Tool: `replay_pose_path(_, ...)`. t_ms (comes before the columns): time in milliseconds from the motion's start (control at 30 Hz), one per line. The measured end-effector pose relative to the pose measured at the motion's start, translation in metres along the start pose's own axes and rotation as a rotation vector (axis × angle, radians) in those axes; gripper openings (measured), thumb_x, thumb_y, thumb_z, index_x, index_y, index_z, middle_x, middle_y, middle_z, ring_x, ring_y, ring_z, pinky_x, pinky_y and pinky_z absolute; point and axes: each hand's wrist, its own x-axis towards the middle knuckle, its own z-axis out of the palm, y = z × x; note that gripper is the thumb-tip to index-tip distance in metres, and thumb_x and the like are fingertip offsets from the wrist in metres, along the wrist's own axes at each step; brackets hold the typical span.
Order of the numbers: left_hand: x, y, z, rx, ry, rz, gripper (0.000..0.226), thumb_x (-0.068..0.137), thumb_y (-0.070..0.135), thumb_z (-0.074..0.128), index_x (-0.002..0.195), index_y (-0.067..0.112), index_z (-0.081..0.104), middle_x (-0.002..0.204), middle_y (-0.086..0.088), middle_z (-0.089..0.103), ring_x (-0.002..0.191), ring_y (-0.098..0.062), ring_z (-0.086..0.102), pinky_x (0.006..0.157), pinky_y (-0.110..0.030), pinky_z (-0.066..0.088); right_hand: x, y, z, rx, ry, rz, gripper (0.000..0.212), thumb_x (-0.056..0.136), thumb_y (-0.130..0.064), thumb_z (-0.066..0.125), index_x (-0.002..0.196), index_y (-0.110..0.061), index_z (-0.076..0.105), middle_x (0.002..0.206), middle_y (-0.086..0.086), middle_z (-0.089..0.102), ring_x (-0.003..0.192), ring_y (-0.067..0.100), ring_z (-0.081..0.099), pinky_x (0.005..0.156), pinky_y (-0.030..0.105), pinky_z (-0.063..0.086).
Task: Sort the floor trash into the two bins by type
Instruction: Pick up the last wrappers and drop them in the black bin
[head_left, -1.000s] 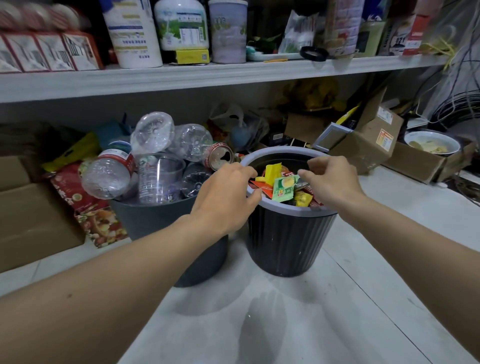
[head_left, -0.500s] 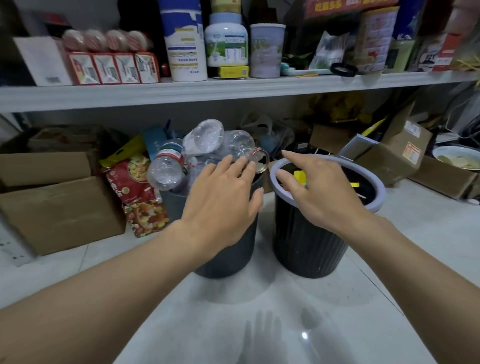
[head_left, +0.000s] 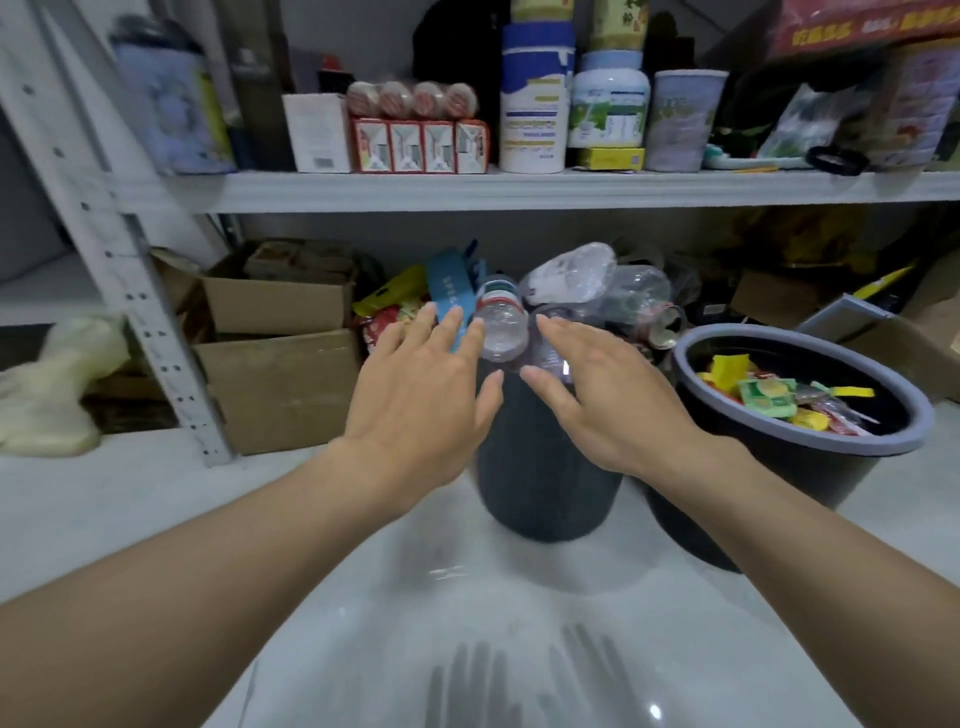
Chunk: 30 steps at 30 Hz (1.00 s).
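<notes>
Two dark bins stand on the pale floor under a shelf. The left bin (head_left: 540, 467) is heaped with clear plastic bottles (head_left: 501, 325) and a can (head_left: 662, 332). The right bin (head_left: 810, 457), with a grey rim, holds colourful wrappers (head_left: 769, 397). My left hand (head_left: 421, 384) and my right hand (head_left: 613, 395) hover side by side in front of the left bin, fingers spread and straight, holding nothing. They hide part of that bin's rim.
A metal shelf (head_left: 519, 189) loaded with tubs and cartons runs across above the bins. Cardboard boxes (head_left: 280, 384) sit at the left beside a shelf upright (head_left: 150, 332). More boxes (head_left: 883, 332) lie at the right. Glossy floor (head_left: 467, 623) lies in front.
Both hands have left the right bin's rim, opened and shifted left, and now hover at the bottle bin. The view has moved back and to the left.
</notes>
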Motion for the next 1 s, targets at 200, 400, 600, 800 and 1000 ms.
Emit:
replay_pose_path(200,-0.044,-0.071,-0.002,0.050,-0.015,-0.103,0.062,0.099,0.052,0.021,0.151,0.019,0.025,0.157,-0.004,0.028,0.146,-0.024,0.019,0.114,-0.040,0.022,0.008,-0.069,0.033,0.008,-0.050,-0.066,0.060,0.100,-0.050,0.036,0.152,-0.021,0.028,0.154,-0.002,0.036,0.141,0.016,0.030,0.115,0.033,0.024)
replay_pose_path(400,-0.095,-0.143,0.006,0.068,-0.095,-0.229,0.062,0.099,0.052,0.019,0.153,0.019,0.018,0.159,-0.004,0.021,0.148,-0.024,0.013,0.117,-0.041,0.018,0.020,-0.145,0.077,0.001,-0.139,-0.150,0.062,0.100,-0.052,0.032,0.154,-0.023,0.021,0.159,-0.003,0.024,0.146,0.015,0.019,0.118,0.032,0.015)
replay_pose_path(600,-0.153,-0.218,0.013,0.128,-0.170,-0.336,0.063,0.099,0.050,0.019,0.153,0.018,0.018,0.158,-0.005,0.023,0.147,-0.024,0.014,0.117,-0.042,0.019,0.025,-0.223,0.112,-0.002,-0.213,-0.238,0.062,0.101,-0.051,0.032,0.154,-0.021,0.019,0.159,-0.001,0.023,0.147,0.017,0.017,0.118,0.033,0.015)
replay_pose_path(800,-0.207,-0.268,0.013,0.131,-0.208,-0.459,0.062,0.099,0.050,0.018,0.153,0.018,0.017,0.159,-0.004,0.021,0.147,-0.024,0.014,0.117,-0.042,0.019,0.021,-0.298,0.137,-0.013,-0.282,-0.354,0.061,0.102,-0.048,0.032,0.154,-0.019,0.019,0.159,0.001,0.023,0.146,0.018,0.017,0.119,0.034,0.013)
replay_pose_path(1000,-0.258,-0.315,0.009,0.121,-0.271,-0.552,0.063,0.100,0.052,0.018,0.154,0.020,0.012,0.161,-0.004,0.015,0.148,-0.024,0.009,0.119,-0.043,0.017,0.016,-0.370,0.158,0.007,-0.307,-0.438,0.059,0.102,-0.048,0.033,0.151,-0.017,0.025,0.156,0.003,0.030,0.144,0.021,0.024,0.117,0.035,0.019)
